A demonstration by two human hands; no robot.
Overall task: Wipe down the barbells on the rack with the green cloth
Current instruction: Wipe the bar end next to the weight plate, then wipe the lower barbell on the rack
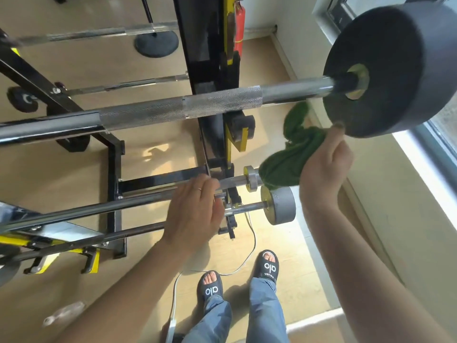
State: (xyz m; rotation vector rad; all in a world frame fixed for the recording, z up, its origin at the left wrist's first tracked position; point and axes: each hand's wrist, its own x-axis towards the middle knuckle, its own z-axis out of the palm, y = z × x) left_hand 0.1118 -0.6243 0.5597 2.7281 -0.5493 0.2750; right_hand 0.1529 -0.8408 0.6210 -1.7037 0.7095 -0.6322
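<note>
Gripping soft, limp green cloth [289, 159] bunched in right hand [324, 164], just below top barbell [173, 110]; left hand [195, 211] spread, empty; bar rigid, heavy.

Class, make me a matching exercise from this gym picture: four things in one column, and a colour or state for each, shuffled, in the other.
1. cloth
2. left hand
3. fire extinguisher
4. top plate

a. red
b. open, over the lower bars
c. dark grey, on the bar's end
d. green, gripped by the right hand

Pairs: 1-d, 2-b, 3-a, 4-c
</note>
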